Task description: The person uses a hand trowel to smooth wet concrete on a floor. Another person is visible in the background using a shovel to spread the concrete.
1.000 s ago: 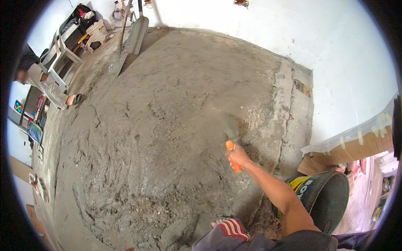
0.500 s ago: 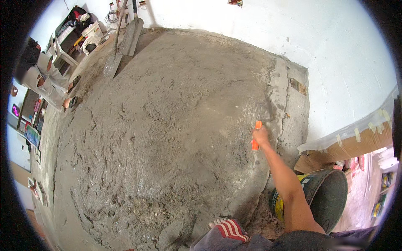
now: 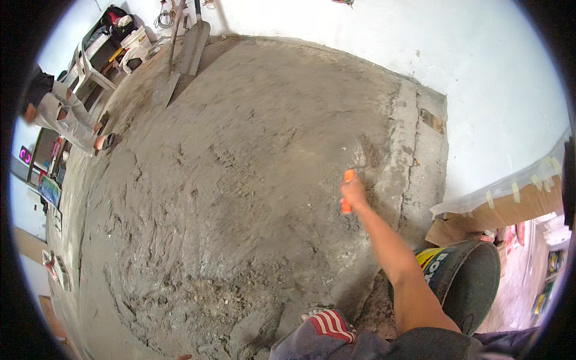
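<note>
Fingers closed round an orange-handled trowel [image 3: 349, 176], my right hand [image 3: 354, 193] is held over wet, uneven grey cement [image 3: 234, 186] spread across the floor. The trowel's blade, just beyond the handle, is blurred against the cement, near a rougher, paler strip [image 3: 405, 144] along the right edge. My bare toes and a red-and-white striped cloth [image 3: 330, 324] show at the bottom. A dark bucket [image 3: 471, 282] lies on its side beside my right forearm. My left hand is out of view.
Another person [image 3: 63, 117] stands at the left edge. Two shovels [image 3: 195, 48] lean at the back, near a white chair [image 3: 90, 75] and cluttered shelving. A white wall [image 3: 480, 90] bounds the far and right sides; taped cardboard [image 3: 492, 216] stands at the right.
My right hand moved rightward with the trowel between one second and half a second ago, then came back partly to the left. The person at the left has shifted slightly.
</note>
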`<state>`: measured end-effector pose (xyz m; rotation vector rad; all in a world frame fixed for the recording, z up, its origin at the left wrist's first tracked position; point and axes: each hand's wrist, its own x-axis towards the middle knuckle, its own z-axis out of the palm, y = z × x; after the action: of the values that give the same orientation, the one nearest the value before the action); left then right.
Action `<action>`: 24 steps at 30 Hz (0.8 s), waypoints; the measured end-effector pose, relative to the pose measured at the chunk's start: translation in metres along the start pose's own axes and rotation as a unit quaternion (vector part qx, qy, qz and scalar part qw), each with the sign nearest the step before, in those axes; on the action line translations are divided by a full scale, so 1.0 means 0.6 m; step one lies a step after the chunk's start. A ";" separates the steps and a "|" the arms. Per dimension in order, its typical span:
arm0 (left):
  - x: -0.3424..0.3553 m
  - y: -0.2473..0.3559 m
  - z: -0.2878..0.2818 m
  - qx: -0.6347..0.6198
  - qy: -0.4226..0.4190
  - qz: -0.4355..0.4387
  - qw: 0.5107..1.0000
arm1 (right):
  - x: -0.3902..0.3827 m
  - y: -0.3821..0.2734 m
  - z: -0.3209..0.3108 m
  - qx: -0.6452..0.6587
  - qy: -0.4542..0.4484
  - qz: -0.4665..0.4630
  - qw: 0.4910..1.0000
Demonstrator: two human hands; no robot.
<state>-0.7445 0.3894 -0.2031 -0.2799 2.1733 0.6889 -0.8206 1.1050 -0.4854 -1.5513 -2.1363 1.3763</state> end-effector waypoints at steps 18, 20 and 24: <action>-0.011 -0.044 -0.007 -0.055 -0.003 0.000 0.998 | -0.189 -0.091 0.050 0.111 -0.264 0.048 0.957; -0.006 -0.039 -0.006 -0.055 -0.002 0.003 0.998 | -0.174 -0.100 0.044 0.086 -0.187 0.033 0.978; 0.005 -0.026 -0.001 -0.063 -0.005 0.011 0.998 | -0.145 -0.040 0.077 0.084 0.021 0.085 0.993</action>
<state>-0.7406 0.3762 -0.2109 -0.3180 2.1304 0.8386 -0.8253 1.0064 -0.4620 -1.7103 -1.8467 1.5166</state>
